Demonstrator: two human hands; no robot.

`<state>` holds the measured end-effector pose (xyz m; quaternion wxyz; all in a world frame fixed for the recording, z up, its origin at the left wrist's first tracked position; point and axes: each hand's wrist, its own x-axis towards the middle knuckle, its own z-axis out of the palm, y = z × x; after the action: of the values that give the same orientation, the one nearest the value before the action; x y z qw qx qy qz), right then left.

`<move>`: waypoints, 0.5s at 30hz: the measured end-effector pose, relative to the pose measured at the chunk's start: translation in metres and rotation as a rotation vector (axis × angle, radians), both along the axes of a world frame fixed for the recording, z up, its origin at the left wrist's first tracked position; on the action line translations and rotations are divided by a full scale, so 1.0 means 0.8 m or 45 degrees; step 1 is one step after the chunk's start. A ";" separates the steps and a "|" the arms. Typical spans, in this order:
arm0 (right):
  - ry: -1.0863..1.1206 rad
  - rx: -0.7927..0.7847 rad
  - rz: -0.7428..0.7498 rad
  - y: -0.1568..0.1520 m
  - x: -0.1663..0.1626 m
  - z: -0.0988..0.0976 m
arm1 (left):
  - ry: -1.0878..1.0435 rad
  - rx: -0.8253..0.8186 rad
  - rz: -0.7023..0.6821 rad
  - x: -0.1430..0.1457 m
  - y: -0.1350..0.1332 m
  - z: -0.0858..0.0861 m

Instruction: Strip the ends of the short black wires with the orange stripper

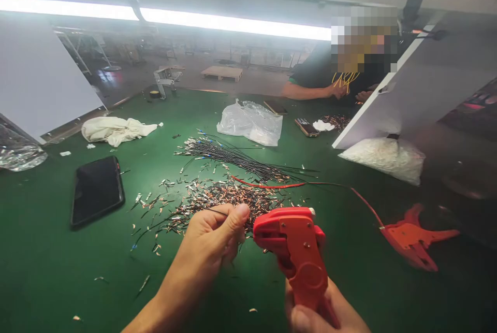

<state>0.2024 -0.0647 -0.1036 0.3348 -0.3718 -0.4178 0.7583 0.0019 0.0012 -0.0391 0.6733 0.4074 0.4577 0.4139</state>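
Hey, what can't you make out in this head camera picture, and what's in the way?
All in the head view:
Thin wire in the left hand: its full course, partly hidden by that hand.
Right hand: some fingers, hidden behind the red tool; its forearm, cut off by the bottom edge.
White bag: its contents, too blurred to tell.
Co-worker's head: masked by pixel blocks.

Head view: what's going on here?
The person's left hand pinches a thin dark wire just off the nose of a red plier-like tool, gripped in the right hand. Whether the wire reaches its jaws isn't clear. Beyond the hands on the green table lie scattered wire scraps and a bundle of black wires. A second red tool lies at the right. Across the table, a co-worker's hand holds yellow strands.
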 end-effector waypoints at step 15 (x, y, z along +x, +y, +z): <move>0.367 0.021 0.163 0.006 -0.004 0.011 | 0.285 0.347 0.174 0.005 -0.010 0.011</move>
<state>0.1994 -0.0602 -0.0952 0.3453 -0.2290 -0.3946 0.8202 0.0057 -0.0071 -0.0307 0.5272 0.5062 0.4961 0.4688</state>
